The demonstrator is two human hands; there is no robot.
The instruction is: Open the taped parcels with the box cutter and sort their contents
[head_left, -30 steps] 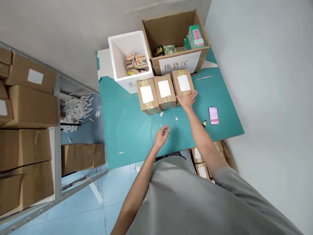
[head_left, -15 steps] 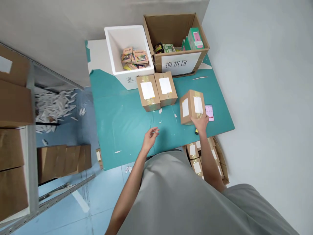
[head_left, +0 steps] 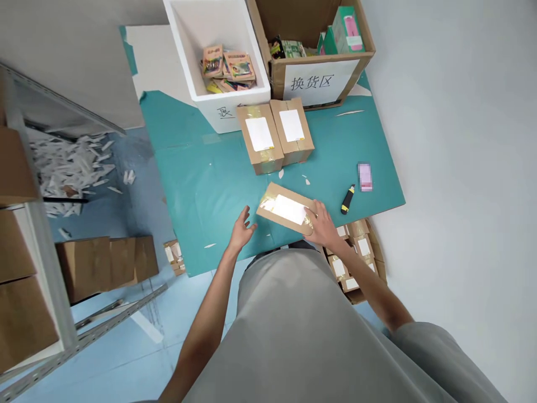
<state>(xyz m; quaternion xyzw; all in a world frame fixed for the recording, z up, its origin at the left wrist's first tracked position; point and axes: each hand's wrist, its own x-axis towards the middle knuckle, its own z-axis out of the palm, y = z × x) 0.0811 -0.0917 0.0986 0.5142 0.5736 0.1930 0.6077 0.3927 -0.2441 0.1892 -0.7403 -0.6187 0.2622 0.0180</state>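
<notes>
My right hand [head_left: 324, 226] grips the right end of a taped cardboard box [head_left: 272, 197] with a white label, held over the near part of the green-topped table [head_left: 184, 184]. To the left of that box is my left hand [head_left: 242, 230], its fingers apart and nothing in them. Two more labelled cartons stand side by side beyond the held one: a left carton [head_left: 268, 157] and a right carton [head_left: 302, 146]. A black and yellow box cutter [head_left: 347, 200] lies to the right of my right hand.
At the back stand a white foam bin [head_left: 222, 106] holding small colourful packs and a large open carton [head_left: 278, 81] with green boxes. A phone [head_left: 364, 177] lies near the right edge. Below the table is a carton of boxes [head_left: 377, 246]; shelving [head_left: 46, 268] stands at left.
My right hand has brought the box left and toward me, turning it. The box cutter is now uncovered. My left hand has opened and shifted slightly left; the view has moved.
</notes>
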